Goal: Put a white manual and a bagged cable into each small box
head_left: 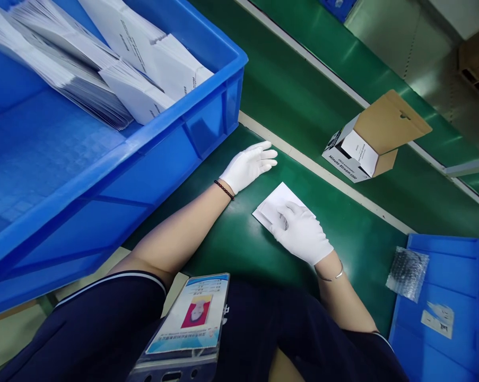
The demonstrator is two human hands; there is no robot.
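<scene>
My left hand (250,167), in a white glove, hovers over or rests on the green work surface beside the blue bin, with its fingers stretched out and nothing in them. A white paper booklet (277,199) lies to its lower right, and there seems to be more than one sheet or layer in it. My right hand (303,232), gloved too, grips the booklet with fingers curled across its top and the thumb near its lower edge. Part of the booklet's dark print shows between thumb and fingers; the rest is covered.
At upper left a large blue bin (171,143) holds several stacks of white printed booklets (123,85). An open carton (345,164) printed "Minute Stream 1000" stands on the green belt beyond the pale rail (334,183). Bubble wrap (407,273) hangs on another blue bin (454,286) at right.
</scene>
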